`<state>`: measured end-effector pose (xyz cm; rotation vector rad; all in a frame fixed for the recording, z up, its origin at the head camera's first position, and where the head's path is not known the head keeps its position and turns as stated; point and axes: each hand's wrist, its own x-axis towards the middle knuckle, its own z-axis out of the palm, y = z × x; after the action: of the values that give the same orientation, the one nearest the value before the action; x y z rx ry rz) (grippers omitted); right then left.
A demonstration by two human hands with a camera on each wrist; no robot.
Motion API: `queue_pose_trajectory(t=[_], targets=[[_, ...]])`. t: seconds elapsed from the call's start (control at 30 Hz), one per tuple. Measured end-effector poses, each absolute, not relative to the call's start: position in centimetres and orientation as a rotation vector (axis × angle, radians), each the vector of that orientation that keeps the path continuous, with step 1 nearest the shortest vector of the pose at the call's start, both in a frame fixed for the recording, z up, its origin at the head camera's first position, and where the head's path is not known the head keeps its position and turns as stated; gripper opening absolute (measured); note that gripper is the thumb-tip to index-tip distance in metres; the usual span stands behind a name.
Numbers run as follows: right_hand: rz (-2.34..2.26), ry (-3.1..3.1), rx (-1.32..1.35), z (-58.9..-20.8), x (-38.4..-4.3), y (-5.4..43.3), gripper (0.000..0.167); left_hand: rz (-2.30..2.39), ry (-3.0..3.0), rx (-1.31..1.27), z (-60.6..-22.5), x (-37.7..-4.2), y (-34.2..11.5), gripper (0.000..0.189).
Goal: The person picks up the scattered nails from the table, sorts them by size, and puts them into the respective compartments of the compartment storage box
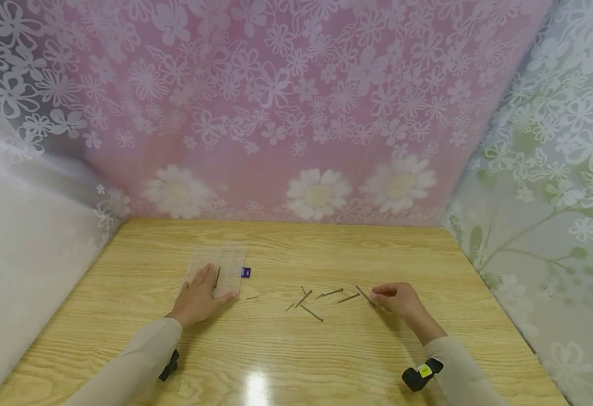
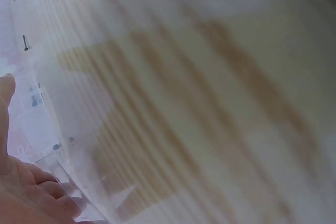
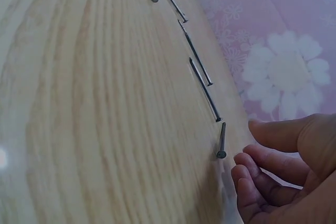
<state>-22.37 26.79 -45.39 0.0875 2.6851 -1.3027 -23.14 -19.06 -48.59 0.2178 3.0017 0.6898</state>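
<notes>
My left hand [image 1: 197,301] lies over a clear plastic box [image 1: 232,259] with dividers on the left of the table, fingers stretched across it and thumb along its near side. Inside the box shows a dark nail [image 1: 217,277]. In the left wrist view, fingertips [image 2: 68,205] rest at the box's clear edge. My right hand [image 1: 400,299] is beside the rightmost nail [image 3: 222,140]; in the right wrist view a gap shows between thumb and fingers, and the nail lies just past the fingertips. Nearest to it is another long nail [image 3: 206,92].
Several nails of different lengths lie scattered mid-table, among them a crossed nail [image 1: 303,299] and a slanting nail [image 1: 312,314]. A small thin nail [image 1: 252,298] is near the box. A purple tag [image 1: 246,272] sits at the box's right side. Flowered curtains [image 1: 316,113] surround the wooden table [image 1: 296,361].
</notes>
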Motion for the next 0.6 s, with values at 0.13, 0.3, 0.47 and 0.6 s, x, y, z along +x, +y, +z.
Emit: queue_pose_trajectory(t=[0.13,0.3,0.47,0.6], targets=[[-1.249,2.719,0.067,-45.8,-22.0,26.8,0.030,0.691,2.999,0.217,-48.6,-23.1,-19.0,0.103],[-1.164,2.776,0.066,-46.4,-21.9,26.8,0.026,0.695,2.997,0.213,-48.5,-23.1,-19.0,0.102],[-1.066,2.856,0.029,-46.5,-21.9,26.6,0.019,0.693,3.000,0.208,-48.6,-23.2,-19.0,0.102],[-1.026,2.900,0.007,-46.5,-21.8,26.5,0.013,0.693,2.996,0.212,-48.7,-23.2,-19.0,0.104]])
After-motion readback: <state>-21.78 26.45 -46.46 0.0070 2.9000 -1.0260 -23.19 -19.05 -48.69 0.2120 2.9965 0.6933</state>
